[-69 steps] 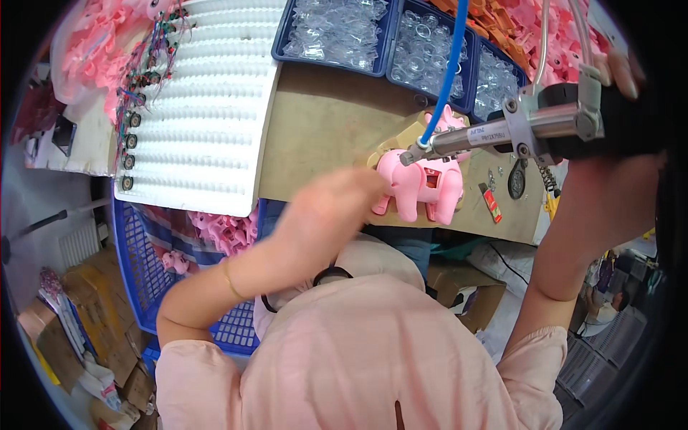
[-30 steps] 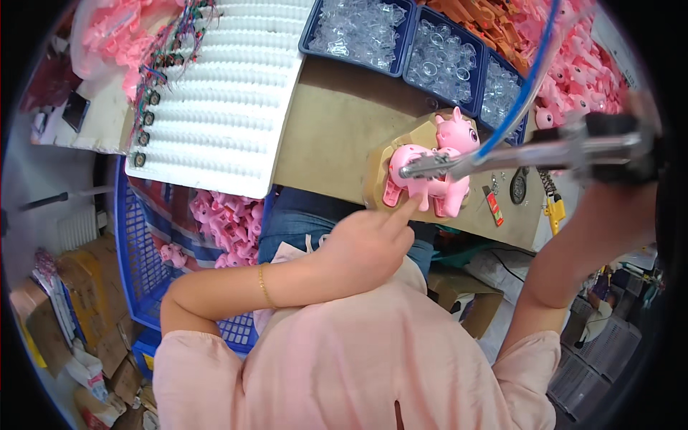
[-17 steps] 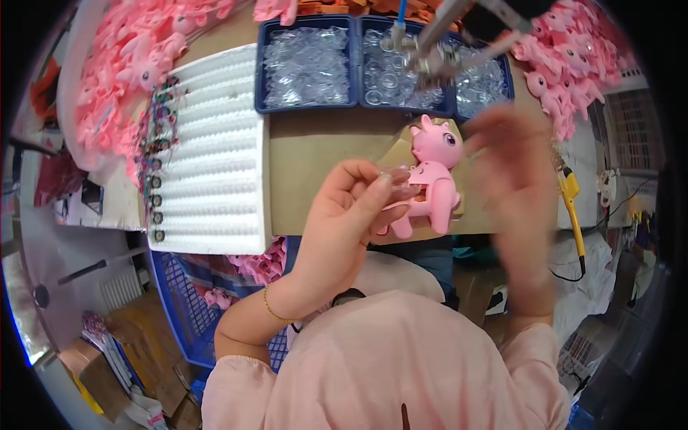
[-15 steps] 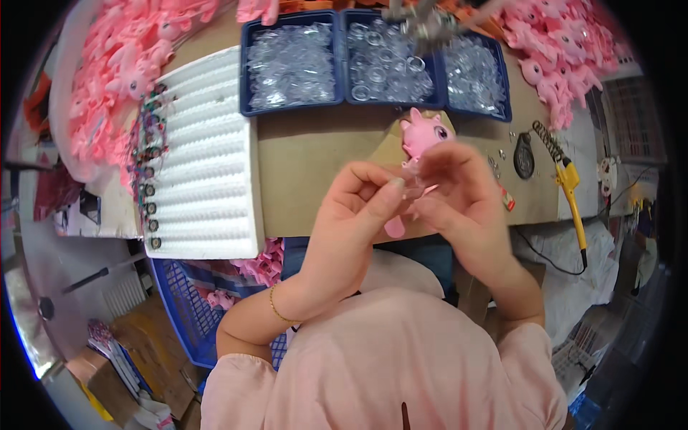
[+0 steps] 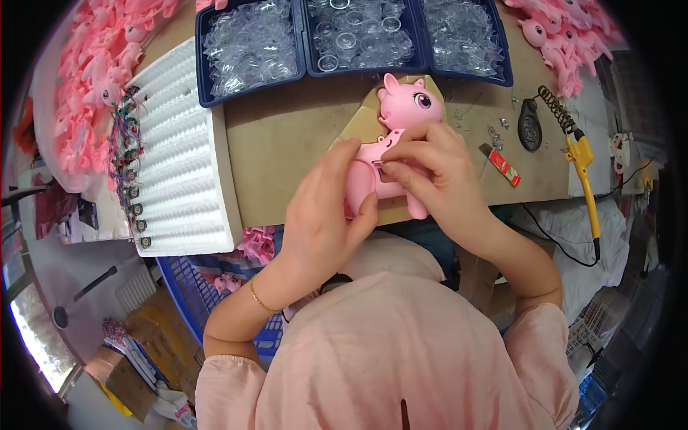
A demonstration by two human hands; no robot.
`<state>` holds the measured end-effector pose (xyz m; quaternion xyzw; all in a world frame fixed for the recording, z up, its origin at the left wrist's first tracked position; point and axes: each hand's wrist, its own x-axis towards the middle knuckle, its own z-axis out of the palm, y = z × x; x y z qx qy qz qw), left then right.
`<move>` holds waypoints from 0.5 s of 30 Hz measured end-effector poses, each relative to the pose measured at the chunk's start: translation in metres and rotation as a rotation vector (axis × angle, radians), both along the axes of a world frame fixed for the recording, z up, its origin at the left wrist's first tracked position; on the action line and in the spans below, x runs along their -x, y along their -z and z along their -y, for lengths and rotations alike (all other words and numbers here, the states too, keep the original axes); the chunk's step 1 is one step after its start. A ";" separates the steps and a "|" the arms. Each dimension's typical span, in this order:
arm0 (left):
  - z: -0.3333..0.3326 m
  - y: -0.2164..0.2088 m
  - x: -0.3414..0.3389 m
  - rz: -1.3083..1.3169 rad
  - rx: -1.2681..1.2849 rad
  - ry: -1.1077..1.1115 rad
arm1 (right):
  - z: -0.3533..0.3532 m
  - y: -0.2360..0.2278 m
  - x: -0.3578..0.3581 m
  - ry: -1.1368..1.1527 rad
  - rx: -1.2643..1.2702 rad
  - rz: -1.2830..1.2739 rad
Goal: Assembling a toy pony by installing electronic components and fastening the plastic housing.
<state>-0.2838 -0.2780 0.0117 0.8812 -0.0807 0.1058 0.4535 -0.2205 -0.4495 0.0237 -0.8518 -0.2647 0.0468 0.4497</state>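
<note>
A pink toy pony (image 5: pixel 412 107) lies on its side on a tan block (image 5: pixel 365 115) at the table's near edge, its head away from me. My left hand (image 5: pixel 319 201) is closed around the pony's rounded rear end, with the thumb along the near side. My right hand (image 5: pixel 444 175) pinches at a gap in the middle of the pony's body. Thumb and forefinger meet there, and whatever is between them is too small and covered to make out. The right fingers also hide part of the body; one pink leg shows below them.
Blue bins (image 5: pixel 308 68) of clear plastic pieces stand at the back. A white ridged foam tray (image 5: pixel 183 150) with wired parts sits left. Pink toys (image 5: pixel 107 79) are heaped at both sides. On the right lie a red tube (image 5: pixel 504 168), small metal bits and a yellow soldering iron (image 5: pixel 584 172).
Both hands have come down and apart from above the pony, where they fingered a small clear piece. The left now grips the pony's rear; the right pinches at its body. The view has shifted.
</note>
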 end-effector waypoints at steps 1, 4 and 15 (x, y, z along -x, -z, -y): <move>-0.001 0.000 0.001 -0.026 0.019 -0.001 | -0.001 0.001 0.000 0.008 0.019 0.033; -0.003 -0.006 -0.006 0.054 -0.164 0.061 | -0.002 0.006 0.000 0.009 0.039 0.148; -0.001 -0.011 -0.011 0.144 -0.358 0.159 | 0.003 -0.017 0.000 -0.086 0.252 0.303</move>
